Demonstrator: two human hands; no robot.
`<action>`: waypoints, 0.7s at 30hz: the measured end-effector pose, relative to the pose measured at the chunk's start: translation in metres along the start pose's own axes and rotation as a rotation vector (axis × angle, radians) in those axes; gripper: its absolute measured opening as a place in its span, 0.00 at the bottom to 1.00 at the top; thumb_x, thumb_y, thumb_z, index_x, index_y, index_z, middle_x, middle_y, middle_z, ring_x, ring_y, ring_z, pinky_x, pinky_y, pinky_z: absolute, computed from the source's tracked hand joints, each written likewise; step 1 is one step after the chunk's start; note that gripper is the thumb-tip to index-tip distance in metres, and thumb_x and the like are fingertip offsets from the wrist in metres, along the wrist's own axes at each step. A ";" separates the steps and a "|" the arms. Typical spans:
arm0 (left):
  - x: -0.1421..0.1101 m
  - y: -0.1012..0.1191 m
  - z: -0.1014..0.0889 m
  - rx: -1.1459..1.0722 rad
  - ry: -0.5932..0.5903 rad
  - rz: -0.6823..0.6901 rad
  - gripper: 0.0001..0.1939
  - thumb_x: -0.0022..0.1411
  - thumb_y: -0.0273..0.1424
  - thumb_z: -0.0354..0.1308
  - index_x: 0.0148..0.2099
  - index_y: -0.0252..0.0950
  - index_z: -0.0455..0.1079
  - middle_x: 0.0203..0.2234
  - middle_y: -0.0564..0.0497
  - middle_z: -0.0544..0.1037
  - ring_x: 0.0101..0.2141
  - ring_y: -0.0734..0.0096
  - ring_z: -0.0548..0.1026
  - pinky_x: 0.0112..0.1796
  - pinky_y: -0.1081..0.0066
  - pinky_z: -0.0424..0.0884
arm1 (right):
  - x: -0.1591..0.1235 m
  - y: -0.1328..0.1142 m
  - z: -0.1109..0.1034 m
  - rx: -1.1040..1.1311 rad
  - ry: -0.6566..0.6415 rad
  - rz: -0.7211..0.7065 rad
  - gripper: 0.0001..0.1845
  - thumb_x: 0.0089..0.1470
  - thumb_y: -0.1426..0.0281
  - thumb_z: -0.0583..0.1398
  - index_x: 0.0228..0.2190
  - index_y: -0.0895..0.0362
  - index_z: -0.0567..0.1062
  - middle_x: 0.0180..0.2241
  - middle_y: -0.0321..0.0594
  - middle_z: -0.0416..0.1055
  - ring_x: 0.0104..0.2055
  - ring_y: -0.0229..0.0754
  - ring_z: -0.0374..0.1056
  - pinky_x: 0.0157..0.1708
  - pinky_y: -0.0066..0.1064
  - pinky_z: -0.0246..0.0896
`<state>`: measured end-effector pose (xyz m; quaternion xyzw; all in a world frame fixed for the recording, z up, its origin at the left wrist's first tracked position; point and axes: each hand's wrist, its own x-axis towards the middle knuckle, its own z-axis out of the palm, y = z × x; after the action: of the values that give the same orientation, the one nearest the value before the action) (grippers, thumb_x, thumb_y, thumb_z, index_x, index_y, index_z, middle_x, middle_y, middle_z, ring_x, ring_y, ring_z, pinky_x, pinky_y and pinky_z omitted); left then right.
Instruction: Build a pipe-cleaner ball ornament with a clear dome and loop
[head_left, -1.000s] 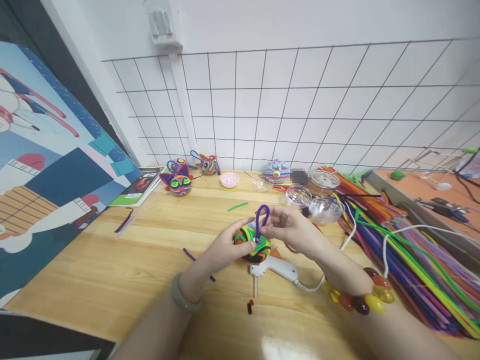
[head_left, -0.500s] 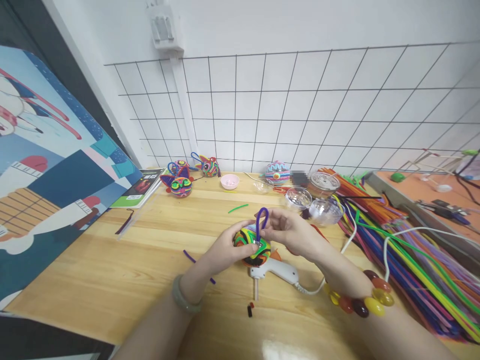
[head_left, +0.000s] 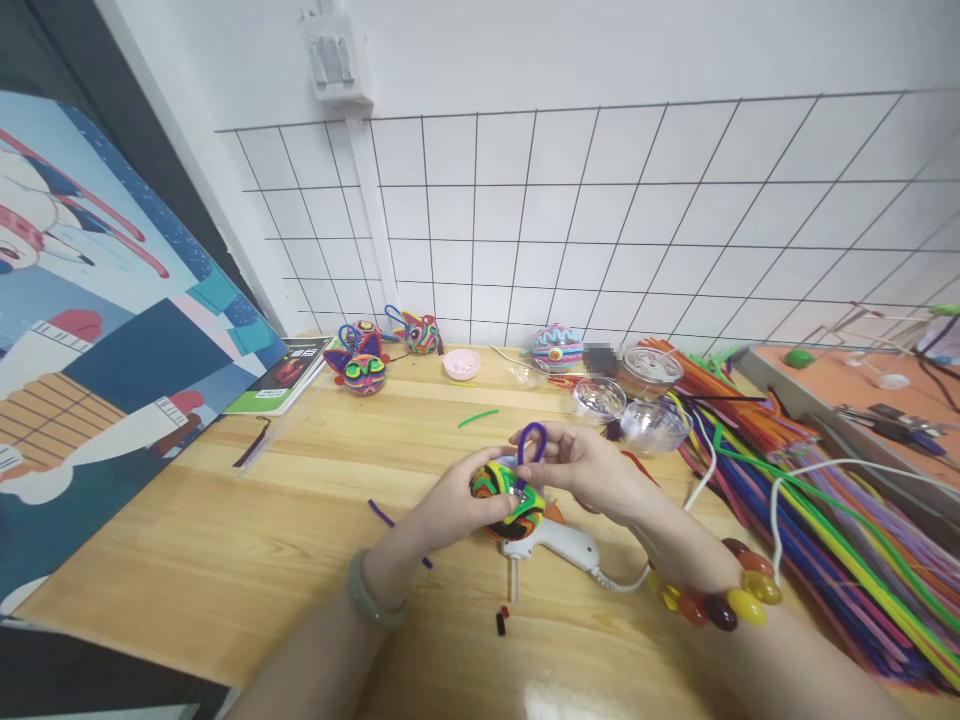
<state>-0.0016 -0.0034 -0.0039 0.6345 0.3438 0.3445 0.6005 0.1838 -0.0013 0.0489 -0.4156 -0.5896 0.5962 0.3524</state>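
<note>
Past the workspace I see a white wall (head_left: 502, 210) crossed by dark grid lines, and below it a pale wooden tabletop (head_left: 300, 520). The striped ball (head_left: 528, 513) sits near the middle of my view, in front of the head of the white glue gun (head_left: 571, 544); I can't tell whether the two touch. My left hand (head_left: 459, 498) is curled around the ball's left side, thumb laid across it. My right hand (head_left: 583, 468), in from the right, is narrowed to a fingertip pinch on the purple loop (head_left: 522, 448). The relation I'm watching is loop to ball — the loop stands nearly upright, long axis rising from the ball's upper face, its lower end beside the left thumb. Whether it is fixed there — I can't tell.
</note>
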 end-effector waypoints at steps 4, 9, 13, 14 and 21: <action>0.000 0.000 -0.002 -0.049 -0.020 -0.028 0.31 0.53 0.30 0.63 0.58 0.34 0.61 0.51 0.43 0.72 0.50 0.58 0.70 0.50 0.64 0.66 | 0.002 0.004 -0.002 0.012 -0.010 -0.036 0.13 0.39 0.69 0.69 0.26 0.57 0.71 0.26 0.31 0.71 0.28 0.33 0.67 0.31 0.26 0.63; 0.000 0.000 -0.005 -0.164 -0.072 -0.043 0.32 0.53 0.31 0.64 0.59 0.35 0.60 0.53 0.43 0.70 0.53 0.56 0.68 0.52 0.62 0.64 | 0.003 0.005 -0.004 0.021 -0.016 -0.051 0.15 0.37 0.67 0.70 0.25 0.57 0.71 0.25 0.31 0.69 0.27 0.34 0.66 0.32 0.28 0.65; 0.001 -0.001 -0.005 -0.194 -0.075 -0.051 0.33 0.52 0.33 0.65 0.59 0.35 0.60 0.55 0.42 0.70 0.54 0.55 0.67 0.53 0.61 0.64 | 0.005 0.008 -0.006 0.018 -0.018 -0.067 0.16 0.37 0.65 0.70 0.26 0.57 0.71 0.26 0.31 0.69 0.29 0.35 0.67 0.33 0.29 0.65; 0.001 -0.001 -0.004 -0.186 -0.070 -0.056 0.34 0.52 0.33 0.66 0.59 0.35 0.60 0.54 0.42 0.70 0.54 0.55 0.67 0.53 0.61 0.64 | 0.005 0.009 -0.006 0.010 -0.021 -0.069 0.16 0.37 0.65 0.70 0.27 0.57 0.71 0.26 0.31 0.69 0.29 0.35 0.67 0.33 0.29 0.64; 0.001 0.002 -0.001 -0.115 -0.010 -0.063 0.34 0.49 0.34 0.67 0.58 0.33 0.62 0.52 0.41 0.72 0.51 0.55 0.70 0.51 0.61 0.65 | 0.005 0.011 -0.005 -0.009 -0.027 -0.065 0.17 0.38 0.64 0.70 0.28 0.56 0.71 0.27 0.32 0.70 0.31 0.37 0.69 0.34 0.30 0.65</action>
<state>-0.0019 -0.0025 -0.0021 0.5896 0.3403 0.3417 0.6480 0.1870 0.0051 0.0379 -0.3898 -0.6103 0.5872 0.3617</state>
